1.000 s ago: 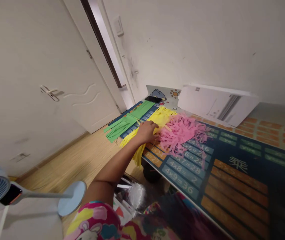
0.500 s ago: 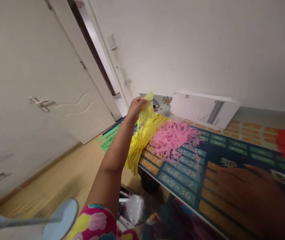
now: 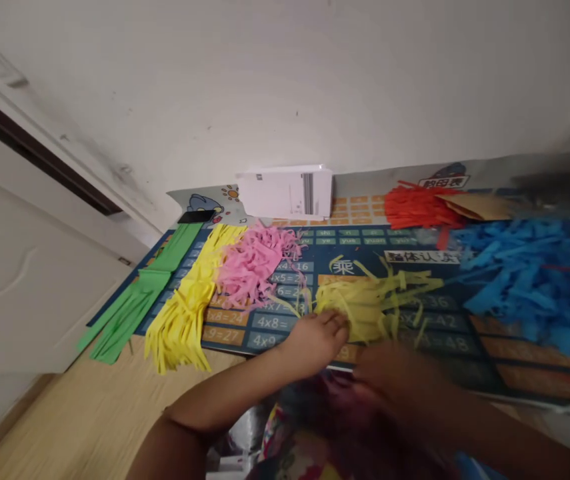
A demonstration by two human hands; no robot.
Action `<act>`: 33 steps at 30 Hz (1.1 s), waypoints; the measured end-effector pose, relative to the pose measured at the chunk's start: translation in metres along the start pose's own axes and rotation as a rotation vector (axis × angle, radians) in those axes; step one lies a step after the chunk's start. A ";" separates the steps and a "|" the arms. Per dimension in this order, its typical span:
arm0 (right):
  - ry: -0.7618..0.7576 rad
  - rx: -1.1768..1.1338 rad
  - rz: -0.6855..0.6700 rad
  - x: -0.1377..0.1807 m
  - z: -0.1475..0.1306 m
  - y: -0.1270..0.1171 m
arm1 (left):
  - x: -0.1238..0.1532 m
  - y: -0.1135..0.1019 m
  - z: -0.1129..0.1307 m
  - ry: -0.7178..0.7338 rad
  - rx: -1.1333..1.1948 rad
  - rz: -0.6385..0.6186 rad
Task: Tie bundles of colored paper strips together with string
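Observation:
A pale yellow sheet of fringed tissue paper lies on the printed table mat near the front edge, its thin strips spreading to the right. My left hand is at its left end, fingers curled onto the paper. Just to the right, at the table's front edge, my right hand is dark and smeared by motion, so its fingers cannot be made out. Left of my hands lie a pink shredded-paper pile, a bright yellow fringed paper bundle and green cut paper strips.
A white box leans against the wall. A black phone-like object lies at the back left. Red paper strips and a big blue fringed-paper pile occupy the right side. The mat carries printed multiplication tables.
My left hand has come down and right from above the bright yellow bundle, bringing the pale yellow paper to the middle front. My right hand has drawn in beside it. The view has swung right.

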State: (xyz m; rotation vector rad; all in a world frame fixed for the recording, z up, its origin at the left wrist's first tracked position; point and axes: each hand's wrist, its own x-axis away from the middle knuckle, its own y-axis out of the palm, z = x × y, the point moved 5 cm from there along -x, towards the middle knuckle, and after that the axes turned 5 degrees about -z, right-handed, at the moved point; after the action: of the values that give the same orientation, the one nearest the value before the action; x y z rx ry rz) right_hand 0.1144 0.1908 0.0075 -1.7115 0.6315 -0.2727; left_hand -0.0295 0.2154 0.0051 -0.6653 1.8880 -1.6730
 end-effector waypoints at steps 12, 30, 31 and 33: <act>0.164 0.129 0.101 -0.002 0.051 0.004 | 0.015 -0.016 -0.038 -0.620 0.010 -0.096; 0.045 0.230 0.177 -0.011 0.054 -0.004 | 0.019 -0.024 -0.025 -0.701 0.058 -0.003; 0.038 0.234 0.188 -0.012 0.052 -0.006 | 0.026 -0.031 -0.031 -0.772 0.034 0.059; 0.021 0.252 0.187 -0.014 0.046 -0.008 | 0.031 -0.044 -0.029 -0.775 0.024 0.183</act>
State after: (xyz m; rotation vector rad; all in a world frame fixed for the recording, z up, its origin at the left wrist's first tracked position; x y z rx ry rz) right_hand 0.1280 0.2378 0.0066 -1.4002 0.7352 -0.2276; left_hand -0.0713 0.2112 0.0497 -0.9290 1.3150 -1.0869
